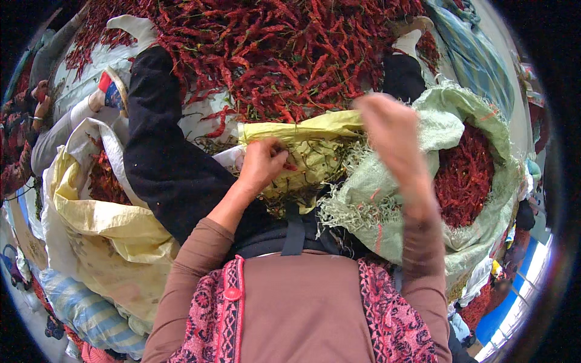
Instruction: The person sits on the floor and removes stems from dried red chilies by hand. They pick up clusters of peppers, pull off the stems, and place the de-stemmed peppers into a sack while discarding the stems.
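My left hand point(264, 159), fingers pinched together, holds a dried red chili pepper point(289, 167) that shows at its fingertips. Below it a yellow woven sack or cloth point(313, 156) lies over my lap, strewn with chili stems and bits point(333, 169). My right hand point(391, 129) is raised beside the right edge of that yellow cloth, over the pale green woven sack point(386, 186). It is blurred by motion and its fingers are curled, so whether it holds anything cannot be told. A broad heap of red chilies point(281, 59) spreads between my outstretched legs.
The pale green sack at my right holds chilies point(465, 181). At my left stands a white and yellow sack point(109, 227) with chilies point(106, 179) inside. A blue-striped sack point(93, 306) lies behind it. Another person's foot point(97, 100) and a shoe point(115, 90) are at the left.
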A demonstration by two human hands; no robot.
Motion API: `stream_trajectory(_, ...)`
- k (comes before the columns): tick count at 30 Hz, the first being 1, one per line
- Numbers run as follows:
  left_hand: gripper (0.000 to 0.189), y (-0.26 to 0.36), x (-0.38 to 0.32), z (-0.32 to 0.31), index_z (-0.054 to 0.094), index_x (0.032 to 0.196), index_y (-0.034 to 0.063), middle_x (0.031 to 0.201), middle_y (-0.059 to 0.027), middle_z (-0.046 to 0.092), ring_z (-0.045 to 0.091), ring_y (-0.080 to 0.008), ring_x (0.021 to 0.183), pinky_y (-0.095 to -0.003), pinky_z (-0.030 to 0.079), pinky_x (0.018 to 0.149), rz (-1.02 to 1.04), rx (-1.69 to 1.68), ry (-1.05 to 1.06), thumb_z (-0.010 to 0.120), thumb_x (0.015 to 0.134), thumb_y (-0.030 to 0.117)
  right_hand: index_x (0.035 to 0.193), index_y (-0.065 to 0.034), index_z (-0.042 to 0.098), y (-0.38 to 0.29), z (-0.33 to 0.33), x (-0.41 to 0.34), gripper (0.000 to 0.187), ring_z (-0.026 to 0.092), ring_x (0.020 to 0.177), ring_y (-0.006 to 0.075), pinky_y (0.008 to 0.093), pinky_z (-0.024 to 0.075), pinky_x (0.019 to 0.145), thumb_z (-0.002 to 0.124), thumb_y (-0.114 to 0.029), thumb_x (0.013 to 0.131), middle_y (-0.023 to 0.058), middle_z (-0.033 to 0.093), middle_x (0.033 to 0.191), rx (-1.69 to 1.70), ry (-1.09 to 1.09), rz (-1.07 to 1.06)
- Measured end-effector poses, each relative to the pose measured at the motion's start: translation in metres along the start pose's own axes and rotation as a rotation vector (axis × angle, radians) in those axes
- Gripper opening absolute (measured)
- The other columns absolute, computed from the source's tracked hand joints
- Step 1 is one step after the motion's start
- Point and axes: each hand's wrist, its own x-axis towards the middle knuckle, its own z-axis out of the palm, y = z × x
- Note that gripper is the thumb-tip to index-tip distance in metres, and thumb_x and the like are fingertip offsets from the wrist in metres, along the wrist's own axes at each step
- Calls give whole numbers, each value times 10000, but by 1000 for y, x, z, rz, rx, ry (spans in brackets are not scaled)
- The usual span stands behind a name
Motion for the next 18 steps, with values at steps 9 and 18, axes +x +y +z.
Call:
stream_trajectory(9,213,-27,-4,-2,642,913,-24,820,-163,677,667,-276,781,-348,513,713,6,-148,32,663,737,95,819,-31,668,27,144,25,235,631,830,377,459,501,741,609,-257,791,197,652,829,-231,-418,202)
stream_trajectory(18,224,-31,6,8,645,934,21,736,-135,656,639,-223,677,-341,501,648,-14,-36,-117,671,741,130,775,2,618,0,71,6,157,595,604,207,328,452,555,592,-143,828,122,612,664,323,-350,4)
